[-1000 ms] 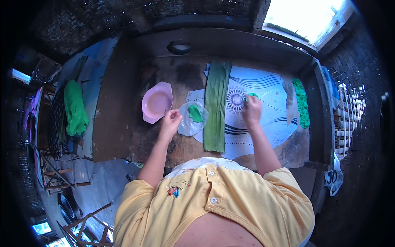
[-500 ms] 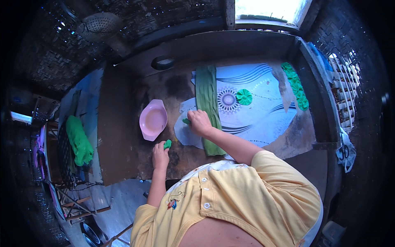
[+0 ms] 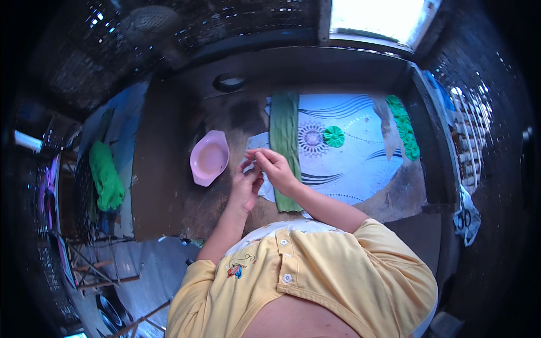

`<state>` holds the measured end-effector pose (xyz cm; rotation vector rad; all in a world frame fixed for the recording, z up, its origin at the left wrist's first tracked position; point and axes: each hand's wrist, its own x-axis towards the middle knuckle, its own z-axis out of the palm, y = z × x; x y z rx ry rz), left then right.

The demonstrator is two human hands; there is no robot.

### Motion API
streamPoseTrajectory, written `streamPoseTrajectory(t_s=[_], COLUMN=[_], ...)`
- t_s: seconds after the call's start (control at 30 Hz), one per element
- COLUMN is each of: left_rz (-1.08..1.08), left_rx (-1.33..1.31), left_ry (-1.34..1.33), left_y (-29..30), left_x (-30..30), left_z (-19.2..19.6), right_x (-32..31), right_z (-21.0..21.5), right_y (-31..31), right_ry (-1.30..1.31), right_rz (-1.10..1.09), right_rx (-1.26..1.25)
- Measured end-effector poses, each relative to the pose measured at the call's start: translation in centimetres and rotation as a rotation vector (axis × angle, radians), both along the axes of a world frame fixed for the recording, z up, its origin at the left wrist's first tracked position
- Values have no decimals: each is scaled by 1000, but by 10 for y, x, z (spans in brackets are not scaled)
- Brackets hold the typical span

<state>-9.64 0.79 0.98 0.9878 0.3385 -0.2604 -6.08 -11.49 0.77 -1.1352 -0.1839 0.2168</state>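
Fingers of the left hand (image 3: pixel 245 189) and right hand (image 3: pixel 277 169) bend close together, whether gripping anything I can't tell; a green strip (image 3: pixel 284 130) runs beneath the latter; farther right, a green rosette (image 3: pixel 334 136) lies on a patterned sheet (image 3: pixel 352 163).

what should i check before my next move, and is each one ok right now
1. Pink bowl upright and apart from the hands: ok.
2. Grip of the left hand and right hand: cannot tell; the hands meet closely and anything between the fingers is hidden.
3. Spot beneath the hands visible: not ok, they cover it.
4. Dull green strip lying across the white patterned sheet: ok.
5. Single green rosette flat on the sheet: ok.
6. Row of green rosettes at the right, away from both hands: ok.
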Motion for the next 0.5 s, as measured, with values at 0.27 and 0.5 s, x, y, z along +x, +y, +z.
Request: streamPoseTrajectory(t_s=[0.27, 0.5], left_rz=[-225, -20], left_rx=[168, -147], left_ry=[17, -283], left_y=[-7, 6], left_x=[-12, 11], left_z=[12, 43], right_x=[9, 12], right_z=[12, 57], right_y=[-18, -16], right_ry=[-7, -138], right_rz=[-183, -345], right_rx=[-226, -215])
